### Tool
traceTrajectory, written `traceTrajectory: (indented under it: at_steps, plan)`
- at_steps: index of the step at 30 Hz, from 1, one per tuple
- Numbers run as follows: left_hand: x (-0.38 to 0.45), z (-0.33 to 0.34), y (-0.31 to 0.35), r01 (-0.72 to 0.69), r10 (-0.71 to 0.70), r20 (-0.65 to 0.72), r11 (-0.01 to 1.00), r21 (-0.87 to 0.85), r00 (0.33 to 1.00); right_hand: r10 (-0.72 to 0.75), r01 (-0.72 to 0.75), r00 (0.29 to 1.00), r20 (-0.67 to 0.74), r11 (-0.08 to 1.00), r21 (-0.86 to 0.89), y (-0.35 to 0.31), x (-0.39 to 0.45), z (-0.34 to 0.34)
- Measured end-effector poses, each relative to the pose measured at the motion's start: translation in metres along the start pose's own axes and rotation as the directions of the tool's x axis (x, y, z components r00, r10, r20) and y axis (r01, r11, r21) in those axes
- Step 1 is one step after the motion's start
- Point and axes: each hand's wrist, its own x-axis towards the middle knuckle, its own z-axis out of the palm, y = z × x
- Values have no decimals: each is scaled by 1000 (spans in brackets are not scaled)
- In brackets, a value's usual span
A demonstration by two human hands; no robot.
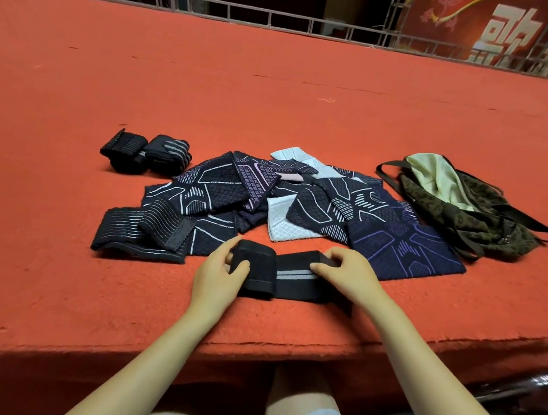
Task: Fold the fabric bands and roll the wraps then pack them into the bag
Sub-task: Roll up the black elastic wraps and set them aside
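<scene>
Black elastic wrap with grey stripe (286,276) mid-roll on red carpeted platform (51,266): rolled end pinched by left hand (219,274), flat tail gripped taut by right hand (349,271).

A wide platform covered in red carpet (277,111) carries everything. Near its front edge lies a black wrap with a grey stripe (288,273), stretched flat. To its left sits a loosely folded black striped wrap (140,234). Farther back on the left are two rolled black wraps (146,153), touching each other. A heap of dark patterned and pale fabric bands (300,207) fills the middle. At the right lies an open olive patterned bag (466,206) with dark straps.
</scene>
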Motion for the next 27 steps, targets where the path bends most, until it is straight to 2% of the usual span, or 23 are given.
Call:
traceTrajectory:
  at_steps: [3, 5, 10, 15, 18, 20, 24, 27]
  plan:
    - [2, 1, -5, 2, -7, -29, 986, -167, 1000, -31, 33, 999, -12, 917, 398, -28, -12, 11]
    - [3, 1, -7, 4, -16, -49, 971, -238, 999, -77, 64, 997, 3, 859, 508, -45, -20, 26]
    - [1, -3, -7, -44, 27, -56, 939, -340, 998, -99, 108, 994, -48, 799, 591, -64, -27, 54]
    - [-6, -3, 4, -181, 195, 18, 939, -294, 981, -114, 105, 993, -31, 737, 668, -59, -30, 55]
    - [-2, -3, 1, -256, 271, 30, 935, -245, 962, -99, 8, 993, 65, 604, 797, -55, -34, 49]
    - [0, -2, 1, -200, 228, 61, 932, -302, 972, -113, -61, 984, 139, 521, 851, -54, -37, 45]
    - [3, 0, -2, -57, 150, 172, 890, -451, 974, -125, -134, 970, 210, 449, 884, -54, -38, 40]
    - [4, -3, -7, -58, 131, 156, 915, -400, 979, -93, -204, 956, 279, 472, 858, -48, -36, 40]
